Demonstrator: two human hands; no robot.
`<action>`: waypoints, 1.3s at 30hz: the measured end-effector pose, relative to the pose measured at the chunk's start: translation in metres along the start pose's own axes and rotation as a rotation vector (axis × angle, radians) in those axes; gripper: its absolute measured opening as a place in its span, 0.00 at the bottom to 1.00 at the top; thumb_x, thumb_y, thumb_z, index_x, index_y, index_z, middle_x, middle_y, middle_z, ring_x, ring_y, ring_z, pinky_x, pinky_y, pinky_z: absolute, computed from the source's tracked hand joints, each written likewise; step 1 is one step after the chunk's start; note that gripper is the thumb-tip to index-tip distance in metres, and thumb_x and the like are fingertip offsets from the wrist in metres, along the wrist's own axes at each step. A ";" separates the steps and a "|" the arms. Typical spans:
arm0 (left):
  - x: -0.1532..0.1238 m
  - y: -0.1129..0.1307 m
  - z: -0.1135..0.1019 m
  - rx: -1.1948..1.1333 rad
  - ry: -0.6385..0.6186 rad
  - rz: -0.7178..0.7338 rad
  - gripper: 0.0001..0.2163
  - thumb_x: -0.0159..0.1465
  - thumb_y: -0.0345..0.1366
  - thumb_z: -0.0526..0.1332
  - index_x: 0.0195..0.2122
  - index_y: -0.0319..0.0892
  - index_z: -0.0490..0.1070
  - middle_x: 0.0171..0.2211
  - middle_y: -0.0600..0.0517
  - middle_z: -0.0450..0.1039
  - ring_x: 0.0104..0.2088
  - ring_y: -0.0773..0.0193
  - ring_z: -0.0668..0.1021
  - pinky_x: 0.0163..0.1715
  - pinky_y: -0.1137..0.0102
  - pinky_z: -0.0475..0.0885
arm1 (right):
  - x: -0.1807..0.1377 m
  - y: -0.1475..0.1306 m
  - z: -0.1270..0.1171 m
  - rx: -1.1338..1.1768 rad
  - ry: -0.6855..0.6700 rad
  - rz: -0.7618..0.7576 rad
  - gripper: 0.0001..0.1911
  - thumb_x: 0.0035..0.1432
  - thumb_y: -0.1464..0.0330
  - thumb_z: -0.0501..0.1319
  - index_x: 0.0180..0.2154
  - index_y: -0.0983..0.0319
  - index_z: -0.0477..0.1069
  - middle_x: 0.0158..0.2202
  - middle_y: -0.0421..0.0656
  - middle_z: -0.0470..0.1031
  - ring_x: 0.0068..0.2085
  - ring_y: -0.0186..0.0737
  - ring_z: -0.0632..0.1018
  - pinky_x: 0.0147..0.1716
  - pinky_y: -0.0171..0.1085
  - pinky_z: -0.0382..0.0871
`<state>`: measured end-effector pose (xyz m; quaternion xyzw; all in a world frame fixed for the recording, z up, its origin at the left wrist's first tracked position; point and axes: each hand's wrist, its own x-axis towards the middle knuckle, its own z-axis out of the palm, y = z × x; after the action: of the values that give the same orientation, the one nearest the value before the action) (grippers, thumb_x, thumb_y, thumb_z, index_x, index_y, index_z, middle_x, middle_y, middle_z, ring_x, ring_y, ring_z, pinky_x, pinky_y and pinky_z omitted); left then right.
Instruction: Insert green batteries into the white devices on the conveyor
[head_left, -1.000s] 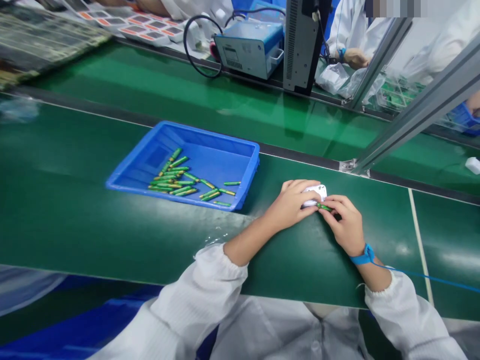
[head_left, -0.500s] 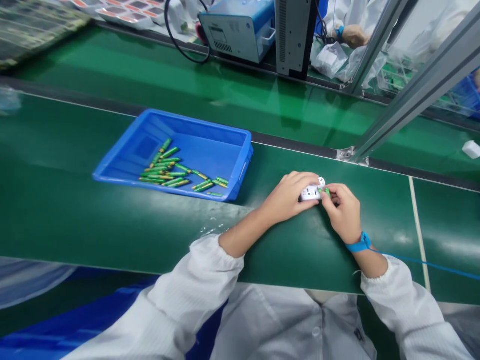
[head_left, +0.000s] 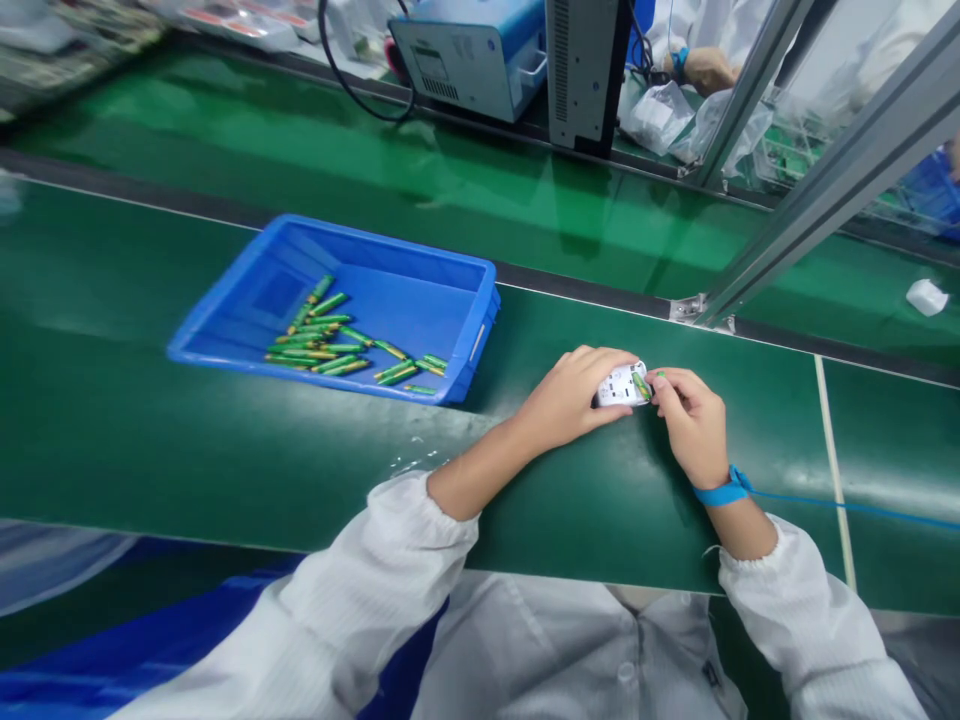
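Note:
My left hand (head_left: 571, 397) grips a small white plastic device (head_left: 619, 385) just above the green belt, its open side turned up. My right hand (head_left: 690, 420), with a blue wrist strap (head_left: 721, 490), pinches a green battery (head_left: 641, 384) that lies in the device's slot at its right end. To the left stands a blue tray (head_left: 472, 340) holding several loose green and yellow batteries (head_left: 330, 345).
Across the belt (head_left: 225, 440) stand a blue and grey instrument box (head_left: 469, 55) with a black cable and a dark upright stand (head_left: 585, 70). Slanted aluminium rails (head_left: 825, 190) cross at right. Another person's hand (head_left: 705, 70) works beyond them. A small white part (head_left: 927, 296) lies far right.
The device has been turned so its open side faces up. The battery, first held beside the device, now lies in its slot. The view has shifted slightly downward.

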<state>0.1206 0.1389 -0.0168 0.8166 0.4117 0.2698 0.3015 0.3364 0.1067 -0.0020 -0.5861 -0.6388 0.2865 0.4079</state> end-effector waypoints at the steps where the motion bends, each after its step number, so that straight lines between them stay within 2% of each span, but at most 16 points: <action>1: 0.000 -0.001 -0.001 0.002 -0.003 0.001 0.27 0.70 0.45 0.71 0.68 0.47 0.70 0.66 0.44 0.76 0.63 0.46 0.77 0.65 0.52 0.71 | -0.001 0.000 -0.003 -0.006 -0.011 -0.036 0.13 0.74 0.60 0.62 0.40 0.57 0.84 0.46 0.48 0.88 0.48 0.49 0.86 0.51 0.47 0.81; 3: 0.000 -0.002 -0.002 0.003 -0.004 0.007 0.27 0.70 0.45 0.71 0.68 0.47 0.71 0.65 0.44 0.77 0.63 0.46 0.78 0.65 0.52 0.71 | -0.004 -0.001 -0.008 -0.035 -0.035 -0.138 0.12 0.74 0.62 0.63 0.43 0.55 0.86 0.48 0.46 0.89 0.51 0.51 0.86 0.57 0.51 0.79; 7: -0.001 -0.004 0.000 0.009 0.000 0.012 0.26 0.71 0.46 0.71 0.68 0.48 0.71 0.66 0.44 0.76 0.64 0.46 0.77 0.66 0.52 0.71 | -0.007 0.003 -0.009 -0.083 -0.083 -0.292 0.10 0.73 0.65 0.66 0.47 0.52 0.88 0.49 0.44 0.90 0.54 0.52 0.86 0.60 0.54 0.80; 12: -0.003 -0.006 0.002 0.009 0.017 0.009 0.25 0.72 0.44 0.70 0.69 0.49 0.71 0.67 0.45 0.77 0.66 0.48 0.77 0.67 0.53 0.70 | -0.005 0.014 -0.005 -0.167 -0.126 -0.328 0.12 0.74 0.63 0.66 0.51 0.52 0.88 0.53 0.44 0.89 0.62 0.56 0.83 0.65 0.59 0.78; 15: -0.003 -0.008 0.003 -0.002 0.027 -0.013 0.27 0.72 0.45 0.71 0.69 0.48 0.70 0.67 0.44 0.77 0.65 0.48 0.78 0.66 0.54 0.70 | -0.002 0.018 -0.005 -0.143 -0.155 -0.324 0.13 0.74 0.62 0.65 0.52 0.53 0.88 0.55 0.45 0.88 0.64 0.56 0.82 0.66 0.59 0.77; 18: -0.004 -0.011 0.002 -0.016 0.034 0.007 0.30 0.71 0.46 0.72 0.71 0.45 0.68 0.68 0.42 0.75 0.67 0.47 0.76 0.68 0.52 0.70 | 0.001 0.018 -0.007 -0.089 -0.161 -0.277 0.14 0.76 0.61 0.63 0.53 0.53 0.87 0.53 0.46 0.88 0.58 0.53 0.84 0.64 0.55 0.77; 21: -0.004 -0.013 -0.002 -0.024 0.026 0.034 0.33 0.70 0.46 0.73 0.72 0.45 0.66 0.69 0.40 0.73 0.69 0.45 0.74 0.70 0.51 0.69 | 0.004 0.017 -0.013 -0.079 -0.158 -0.205 0.17 0.78 0.60 0.59 0.56 0.55 0.85 0.48 0.48 0.85 0.48 0.48 0.84 0.53 0.47 0.80; 24: -0.003 -0.013 -0.006 -0.060 -0.076 0.099 0.31 0.71 0.45 0.73 0.72 0.47 0.67 0.68 0.41 0.74 0.67 0.46 0.76 0.69 0.51 0.70 | 0.009 0.019 -0.022 -0.061 -0.194 -0.139 0.21 0.76 0.60 0.59 0.61 0.58 0.81 0.41 0.45 0.81 0.41 0.44 0.81 0.44 0.42 0.78; 26: -0.002 -0.014 -0.008 -0.089 -0.145 0.175 0.30 0.71 0.44 0.73 0.72 0.48 0.69 0.67 0.42 0.76 0.67 0.47 0.77 0.69 0.51 0.69 | 0.012 0.019 -0.030 0.006 -0.211 -0.071 0.19 0.74 0.59 0.62 0.58 0.59 0.81 0.37 0.43 0.80 0.37 0.43 0.80 0.40 0.40 0.77; 28: -0.002 -0.015 -0.008 -0.103 -0.164 0.225 0.29 0.72 0.44 0.73 0.71 0.48 0.70 0.67 0.42 0.77 0.67 0.47 0.77 0.69 0.51 0.69 | 0.015 0.018 -0.038 0.053 -0.226 -0.023 0.14 0.71 0.57 0.66 0.49 0.59 0.83 0.36 0.43 0.81 0.36 0.42 0.79 0.38 0.39 0.75; 31: -0.003 -0.016 -0.007 -0.102 -0.143 0.229 0.29 0.72 0.45 0.73 0.71 0.46 0.70 0.67 0.41 0.77 0.67 0.47 0.77 0.69 0.51 0.69 | 0.017 0.016 -0.045 0.013 -0.271 -0.066 0.13 0.71 0.57 0.68 0.39 0.58 0.84 0.37 0.44 0.83 0.38 0.43 0.80 0.39 0.39 0.74; 35: -0.003 -0.016 -0.004 -0.088 -0.133 0.205 0.29 0.72 0.46 0.73 0.71 0.46 0.70 0.66 0.41 0.77 0.66 0.46 0.78 0.69 0.51 0.70 | 0.013 0.017 -0.035 0.017 -0.245 -0.066 0.10 0.70 0.58 0.70 0.44 0.57 0.84 0.38 0.43 0.85 0.38 0.43 0.83 0.39 0.39 0.76; 39: -0.003 -0.015 -0.002 -0.076 -0.112 0.214 0.28 0.71 0.44 0.73 0.69 0.45 0.71 0.65 0.42 0.78 0.65 0.47 0.78 0.68 0.52 0.71 | 0.004 0.018 -0.019 -0.101 -0.153 -0.130 0.10 0.71 0.59 0.69 0.40 0.58 0.82 0.35 0.42 0.82 0.34 0.42 0.81 0.38 0.39 0.76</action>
<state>0.1101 0.1437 -0.0267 0.8576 0.2943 0.2697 0.3242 0.3622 0.1111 -0.0068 -0.5396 -0.7184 0.2707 0.3457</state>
